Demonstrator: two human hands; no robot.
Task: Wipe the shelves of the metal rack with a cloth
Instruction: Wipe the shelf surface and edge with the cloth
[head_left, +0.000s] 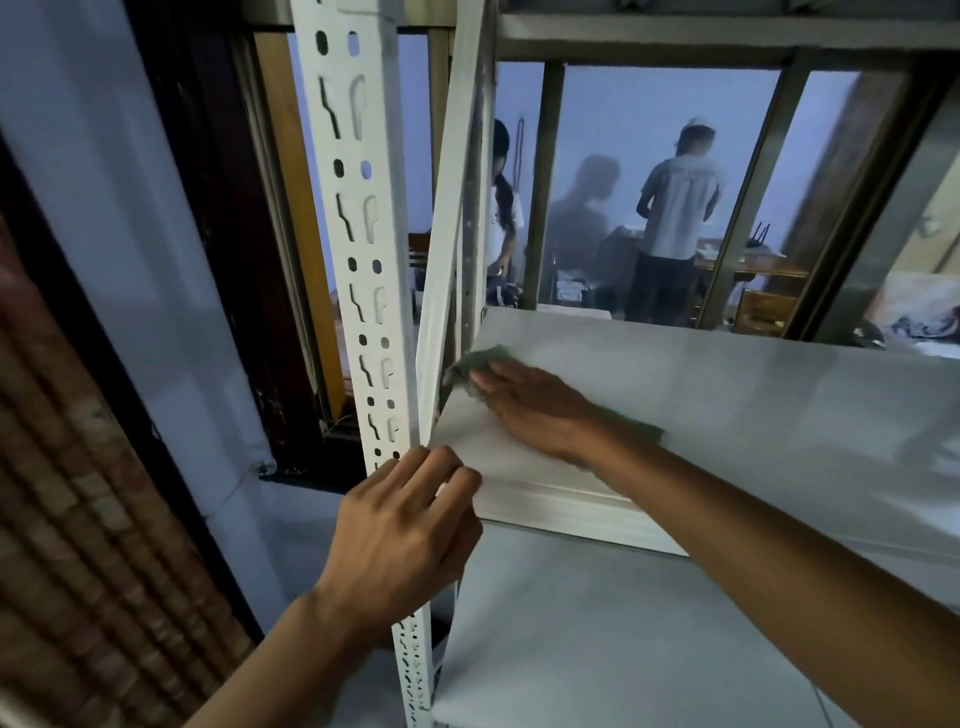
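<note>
Flat right hand (530, 405) presses cloth (475, 361) on shelf (727, 395).
Its long axis runs upper-left to lower-right; left hand (400, 530) grasps post (358, 260).

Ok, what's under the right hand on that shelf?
A green cloth, showing past the fingertips and beside the wrist. The right hand covers its middle and the shelf surface beneath it.

Blue wall (135, 249), bronze-framed window (670, 109).

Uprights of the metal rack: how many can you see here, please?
2: the front upright, gripped by the left hand, and the rear upright beside the cloth. Those on the right may be out of frame.
</note>
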